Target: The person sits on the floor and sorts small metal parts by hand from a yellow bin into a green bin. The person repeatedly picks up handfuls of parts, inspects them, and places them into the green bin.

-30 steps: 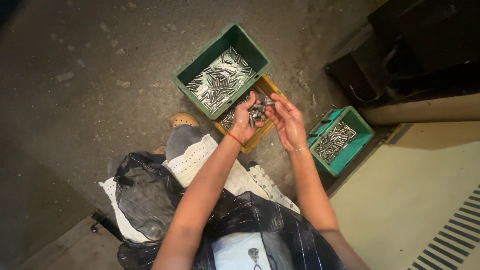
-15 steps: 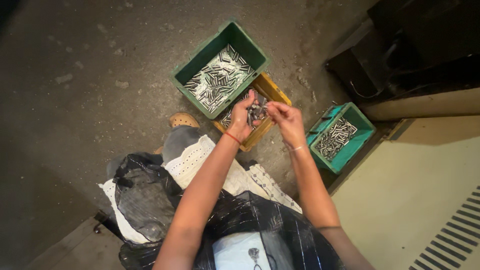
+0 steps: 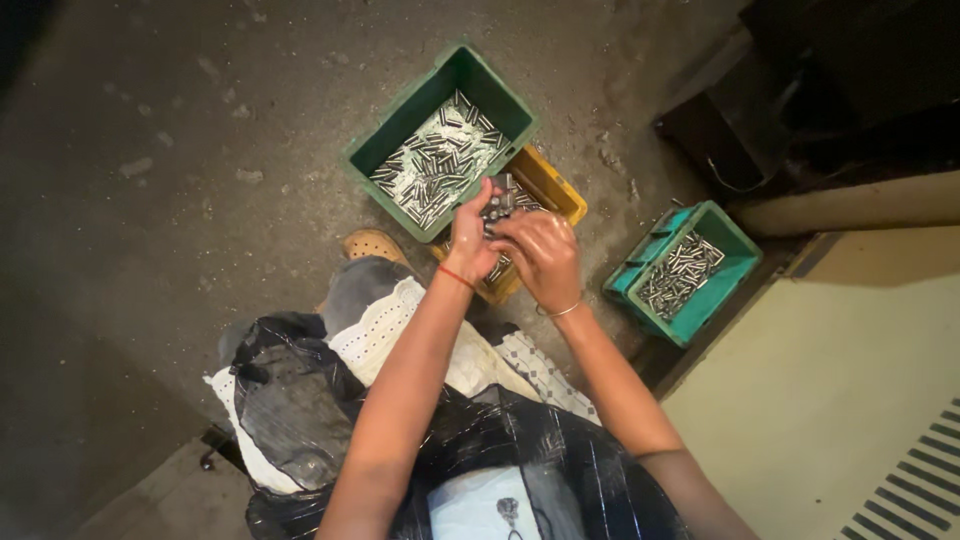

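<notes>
Both hands meet over the yellow crate [image 3: 556, 190], which sits on the concrete floor [image 3: 180, 170] just in front of the person's knees. The left hand [image 3: 470, 238], with a red thread at the wrist, is cupped around a bunch of small metal pins [image 3: 498, 204], its fingers curled under them. The right hand [image 3: 545, 255], wearing a thin bangle, is closed in against the same bunch from the other side, fingertips pinching among the pins. So both hands are grasping the bunch together; how many pins each one holds cannot be told.

The yellow crate is largely hidden by the hands, and only its far corner and a strip of its near wall show. Touching its far left side is a large green crate [image 3: 400, 140] with a spread of the same shiny pins over its bottom. Well apart to the right, near the dark edge where the floor meets a pale raised surface, a smaller teal crate [image 3: 735, 268] holds another heap of pins.

By my reading, the step in hand is sorting or aligning a handful lifted from the yellow crate. The next move would call for a firm pinch on the chosen pins, the rest kept cupped, and a short carry to one of the neighbouring crates without spilling loose pieces on the floor
</notes>
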Motion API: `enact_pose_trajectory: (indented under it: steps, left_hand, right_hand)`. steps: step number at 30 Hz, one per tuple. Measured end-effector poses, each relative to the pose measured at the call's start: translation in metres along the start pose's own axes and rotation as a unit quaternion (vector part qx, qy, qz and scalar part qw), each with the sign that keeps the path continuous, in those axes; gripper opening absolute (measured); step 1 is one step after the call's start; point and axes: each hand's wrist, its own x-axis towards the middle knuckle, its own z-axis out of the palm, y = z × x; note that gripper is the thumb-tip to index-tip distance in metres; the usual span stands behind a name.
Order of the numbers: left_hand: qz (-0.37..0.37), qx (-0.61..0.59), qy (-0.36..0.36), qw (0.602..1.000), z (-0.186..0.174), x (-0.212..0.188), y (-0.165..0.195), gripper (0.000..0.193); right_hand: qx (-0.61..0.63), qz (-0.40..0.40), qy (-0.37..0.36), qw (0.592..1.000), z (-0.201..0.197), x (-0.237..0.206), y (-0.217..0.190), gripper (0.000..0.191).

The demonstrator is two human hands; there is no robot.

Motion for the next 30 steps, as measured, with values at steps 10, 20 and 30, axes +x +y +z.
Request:
enact_pose_trajectory:
  steps: [10, 20, 30]
  left_hand:
    - [-0.022, 0.014, -0.056, 0.998, 0.016, -0.018, 0.005, 0.033]
    - [-0.045, 0.089, -0.038, 0.994, 0.021, -0.021, 0.003, 0.036]
    - [0.005, 0.095, -0.029, 0.995, 0.019, -0.016, -0.005, 0.038]
  right_hand:
    - [0.653, 0.354, 0.071, 0.666, 0.009, -0.007, 0.056, 0.029]
    - [0.486, 0.322, -0.01, 0.812, 0.013, -0.017, 0.08, 0.017]
    - [0.504, 0.402, 0.032, 0.764, 0.02, -0.011, 0.065, 0.014]
